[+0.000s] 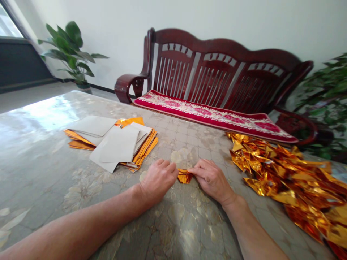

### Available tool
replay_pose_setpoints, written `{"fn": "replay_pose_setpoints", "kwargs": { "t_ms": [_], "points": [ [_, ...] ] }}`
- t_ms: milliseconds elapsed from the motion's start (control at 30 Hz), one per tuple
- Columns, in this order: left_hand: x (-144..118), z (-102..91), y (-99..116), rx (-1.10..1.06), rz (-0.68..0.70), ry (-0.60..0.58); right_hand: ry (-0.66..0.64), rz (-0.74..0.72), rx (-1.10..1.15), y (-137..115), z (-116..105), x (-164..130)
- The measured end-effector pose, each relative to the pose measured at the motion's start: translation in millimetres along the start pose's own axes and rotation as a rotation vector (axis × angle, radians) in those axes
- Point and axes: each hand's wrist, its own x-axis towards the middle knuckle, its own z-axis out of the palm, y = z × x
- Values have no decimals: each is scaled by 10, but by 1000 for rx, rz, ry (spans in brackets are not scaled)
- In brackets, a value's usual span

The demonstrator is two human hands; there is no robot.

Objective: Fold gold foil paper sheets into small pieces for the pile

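A small folded piece of gold foil paper [184, 176] lies between my two hands on the table, its metallic orange side showing. My left hand [159, 179] is closed at its left end, the fingertips curled down and partly hidden. On the other side, my right hand [213, 179] pinches the paper's upper right corner between thumb and forefinger. Left of my hands sits a loose stack of foil paper sheets [118, 146], pale grey backs up, with orange foil edges showing. To the right spreads a heap of folded gold foil pieces [292, 187].
The table [89, 213] has a glossy floral-patterned cover. Beyond its far edge stands a dark wooden bench [217, 72] with a red floral seat cushion [203, 110]. One potted plant [70, 54] is at the back left, another leafy plant [328, 97] at the right.
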Motion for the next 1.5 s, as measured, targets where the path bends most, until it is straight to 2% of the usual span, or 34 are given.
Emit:
{"fn": "replay_pose_setpoints", "kwargs": {
  "t_ms": [267, 400, 500, 633, 733, 1000, 1333, 1500],
  "points": [
    [-88, 7, 279, 190, -12, -28, -26, 14, -42, -103, -84, 10],
    [-138, 40, 415, 322, -55, -12, -12, 110, -46, -170, -82, 44],
    [-139, 52, 426, 328, -43, 0, 4, 216, -42, -181, -39, 65],
    [-95, 23, 325, 207, 13, 25, -25, 312, -24, -157, -16, 81],
    [-30, -5, 207, 95, 5, 50, -68, 316, -29, -147, -33, 88],
    [141, 7, -43, -218, -261, 48, -96, 264, -54, -151, -48, 91],
    [164, -15, -64, -343, -299, -1, -112, 264, -33, -141, -63, 87],
    [188, 1, -32, -524, -408, -42, -99, 243, 33, -141, -81, 91]
  ]
}}
